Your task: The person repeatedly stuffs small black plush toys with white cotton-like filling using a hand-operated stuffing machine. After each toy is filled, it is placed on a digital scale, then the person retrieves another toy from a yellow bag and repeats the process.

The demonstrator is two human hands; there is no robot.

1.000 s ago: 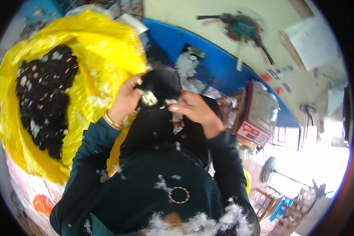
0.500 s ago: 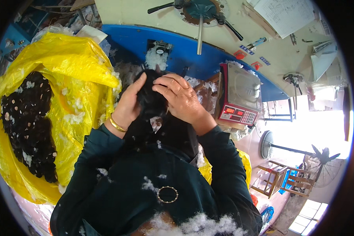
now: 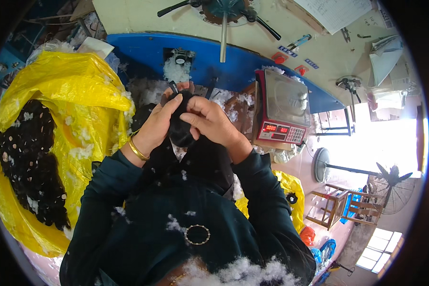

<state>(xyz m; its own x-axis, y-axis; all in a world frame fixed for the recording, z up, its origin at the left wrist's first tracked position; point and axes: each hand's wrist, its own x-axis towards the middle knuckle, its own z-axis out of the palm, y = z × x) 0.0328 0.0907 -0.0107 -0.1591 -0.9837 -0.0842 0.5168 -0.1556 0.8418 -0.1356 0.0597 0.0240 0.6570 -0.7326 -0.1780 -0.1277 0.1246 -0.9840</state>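
Note:
In front of my lap I hold a small black, soft, furry-looking piece, rounded at its lower end. My left hand is closed round its left side, thumb on top and fingertips showing beyond the far end. A short dark strip sticks out there, next to those fingertips. From the right, my right hand grips the piece, fingers curled and thumb against its surface. The hands hide much of it, so I cannot tell its exact kind. Just beyond is a nozzle on the blue machine, heaped with white fluff.
At left stands a large yellow bag holding many black pieces. A red digital scale sits at right. A blue-fronted machine with a lever handle spans the far side. Beyond are a fan and a wooden chair.
My right fingers have gone from lying over the piece's top to curling at its right side. The piece has turned, so its rounded end and the dark strip show. The view has shifted slightly.

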